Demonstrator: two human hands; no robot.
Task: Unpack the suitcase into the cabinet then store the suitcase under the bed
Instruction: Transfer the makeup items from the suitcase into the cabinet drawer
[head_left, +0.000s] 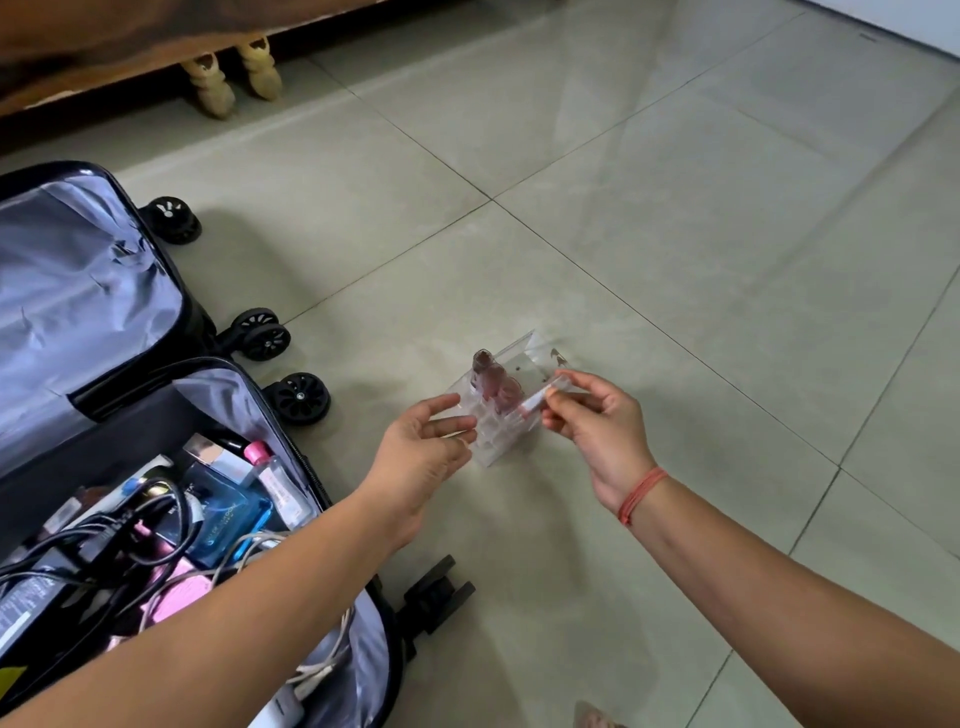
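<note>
Nearest, the open suitcase (78, 291) lay flat on the tiled floor (675, 208). Its lower half was crowded with tangled cables (130, 525), a blue bottle (228, 514) and other toiletries, so by my reading most of the unpacking was not yet done.

Just right of the suitcase, both hands met over a clear organizer (498, 431) standing on the floor. The left hand (421, 457) was loosely spread, thumb above and fingers at the organizer's side, probably to steady so light a box. Whether it actually touched could not be told. The right hand (597, 431) pinched a small tube (535, 402) between thumb and fingertips, tilted toward the slots, seemingly to seat it beside the dark bottles already upright there.

Beyond the suitcase, the bed (104, 47) crossed the far edge, a pair of shoes (234, 73) below it. No cabinet was in view.
</note>
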